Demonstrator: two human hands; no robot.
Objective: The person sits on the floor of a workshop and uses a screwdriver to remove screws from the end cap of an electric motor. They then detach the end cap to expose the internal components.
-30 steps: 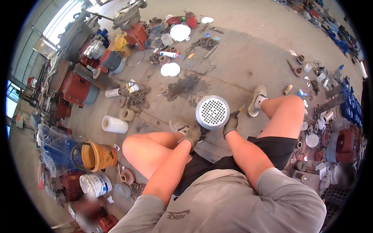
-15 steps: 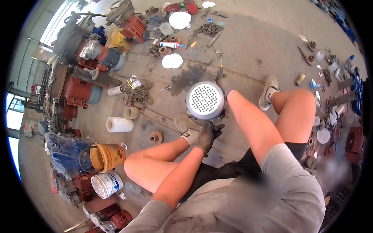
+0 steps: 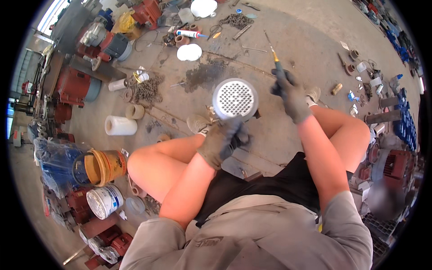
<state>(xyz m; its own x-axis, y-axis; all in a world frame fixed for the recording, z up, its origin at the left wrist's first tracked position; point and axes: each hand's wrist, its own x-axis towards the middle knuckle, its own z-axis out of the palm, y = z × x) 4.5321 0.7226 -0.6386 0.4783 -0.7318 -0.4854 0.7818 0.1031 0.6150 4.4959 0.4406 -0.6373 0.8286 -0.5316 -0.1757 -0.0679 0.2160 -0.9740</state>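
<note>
A round light-grey cover with a perforated grille (image 3: 234, 98) faces up between my legs; what lies beneath it is mostly hidden. My gloved left hand (image 3: 222, 141) is at the cover's near rim, its fingers curled and partly blurred. Whether it grips anything cannot be made out. To the right of the cover, my gloved right hand (image 3: 289, 94) is closed around the handle of a long screwdriver (image 3: 275, 56). The screwdriver's thin shaft points away from me, clear of the cover.
Chains (image 3: 147, 89), a white roll (image 3: 120, 125) and a sealant tube (image 3: 191, 34) lie on the floor. Red motors (image 3: 77, 86) line the left, near a yellow bucket (image 3: 113, 165) and a white bucket (image 3: 104, 201). More parts and a red motor (image 3: 398, 165) stand right.
My right hand has moved away from the cover's right side, bringing the screwdriver into plain sight. My left hand has shifted up against the near rim. The view has shifted.
</note>
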